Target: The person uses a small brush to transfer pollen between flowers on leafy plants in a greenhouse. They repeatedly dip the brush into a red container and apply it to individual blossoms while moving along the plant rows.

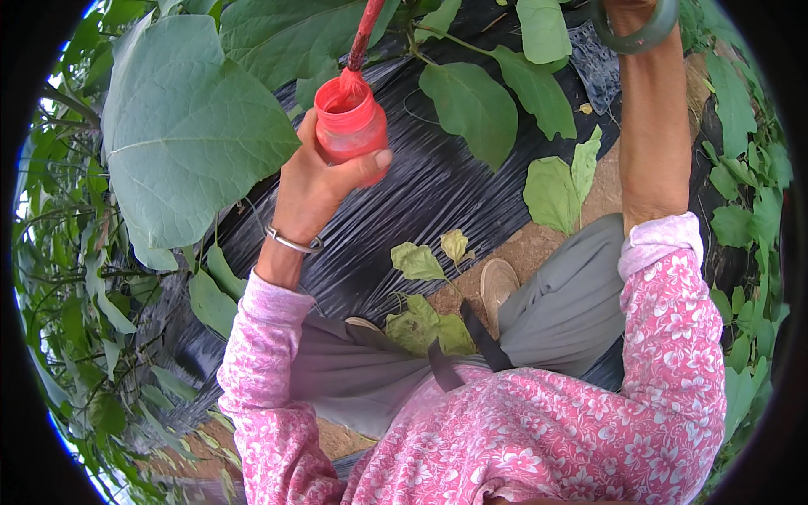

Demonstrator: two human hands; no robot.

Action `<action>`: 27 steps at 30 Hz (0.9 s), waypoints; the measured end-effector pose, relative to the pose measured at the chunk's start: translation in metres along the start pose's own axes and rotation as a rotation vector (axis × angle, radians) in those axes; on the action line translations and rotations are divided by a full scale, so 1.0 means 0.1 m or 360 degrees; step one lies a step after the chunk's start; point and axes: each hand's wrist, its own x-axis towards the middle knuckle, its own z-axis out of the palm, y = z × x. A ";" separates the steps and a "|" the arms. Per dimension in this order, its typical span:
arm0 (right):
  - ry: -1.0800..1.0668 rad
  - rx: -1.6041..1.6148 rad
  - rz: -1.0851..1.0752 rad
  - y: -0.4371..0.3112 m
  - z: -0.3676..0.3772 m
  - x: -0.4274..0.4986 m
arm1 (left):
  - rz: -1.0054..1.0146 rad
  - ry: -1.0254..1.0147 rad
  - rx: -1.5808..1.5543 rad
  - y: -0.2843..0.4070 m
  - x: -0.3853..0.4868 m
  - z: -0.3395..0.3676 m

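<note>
My left hand (334, 158) is wrapped around a small open jar (352, 129) of red liquid, its thumb across the front. The red bristles of a brush (355, 79) rest at the jar's mouth, and its red-stained handle runs up out of the picture. My right arm reaches up at the right; only a small part of my right hand (631, 5) shows at the top edge, above a green bangle (637, 31), and what it holds cannot be seen. A large green leaf (196, 132) hangs just left of the jar.
Broad-leaved plants (470, 104) stand ahead and on both sides. Black plastic mulch film (404, 189) covers the ground ahead, with bare soil (536, 252) beside it. Cut or fallen leaves (420, 325) lie near my shoes (499, 287). A crumpled dark plastic piece (594, 63) lies near my right arm.
</note>
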 end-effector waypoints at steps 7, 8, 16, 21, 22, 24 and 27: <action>0.0229 -0.0082 -0.0061 -0.04 0.07 -0.11 | -0.0016 -0.0006 0.0035 -0.02 0.00 -0.01; 0.0243 -0.0088 -0.0057 -0.06 0.08 -0.12 | -0.0015 -0.0015 0.0036 -0.01 0.00 -0.01; -0.0126 0.0103 -0.0149 0.14 -0.08 0.02 | -0.0042 -0.0040 -0.0154 0.04 0.01 0.01; -0.0111 0.0159 -0.0057 0.10 -0.04 -0.02 | -0.0126 -0.0039 -0.0397 0.09 -0.01 0.00; -0.0061 0.0110 0.0034 -0.06 -0.02 -0.08 | -0.0133 -0.0045 -0.0394 0.08 -0.01 0.00; 0.0088 -0.0047 0.0053 -0.18 0.06 -0.15 | -0.0141 -0.0059 -0.0389 0.07 -0.01 -0.01; 0.0212 -0.0156 -0.0089 -0.13 0.10 -0.18 | -0.0136 -0.0047 -0.0411 0.06 -0.01 -0.01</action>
